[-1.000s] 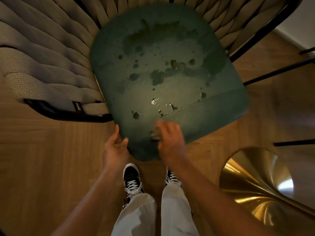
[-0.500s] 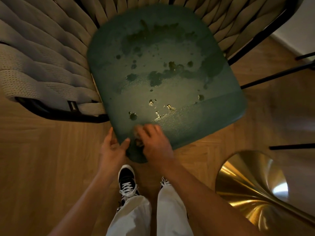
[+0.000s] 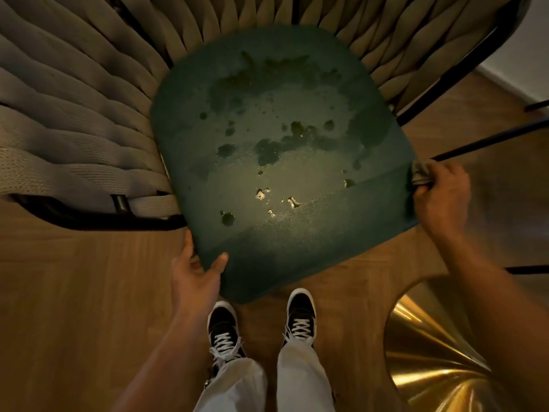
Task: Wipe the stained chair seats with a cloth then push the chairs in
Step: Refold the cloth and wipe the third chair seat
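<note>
A person's right hand (image 3: 439, 194), its grip closed around a small bunched grey cloth (image 3: 419, 173), presses at the side edge of a dark green cushioned chair seat (image 3: 282, 162). The left hand (image 3: 196, 275) clasps the seat's near corner, thumb on top and fingers curled under the rim. Inward from the cloth, dark wet blotches (image 3: 267, 153) and pale crumbs (image 3: 292, 201) cover the middle and back of the seat, apparently not yet wiped. Beyond the seat fans the chair's woven beige rope backrest (image 3: 74, 114) on a black metal frame (image 3: 98, 223); below stand black-and-white sneakers (image 3: 300, 313) on the wooden floor (image 3: 59, 292), with a polished brass cone-shaped base (image 3: 430, 352) behind the right arm. Judged from here, a stroke from the edge could smear the blotches wider or flick crumbs onto the floor, since the cloth is small and tightly wadded. The chair could also shift if the steadying hand slackens.
</note>
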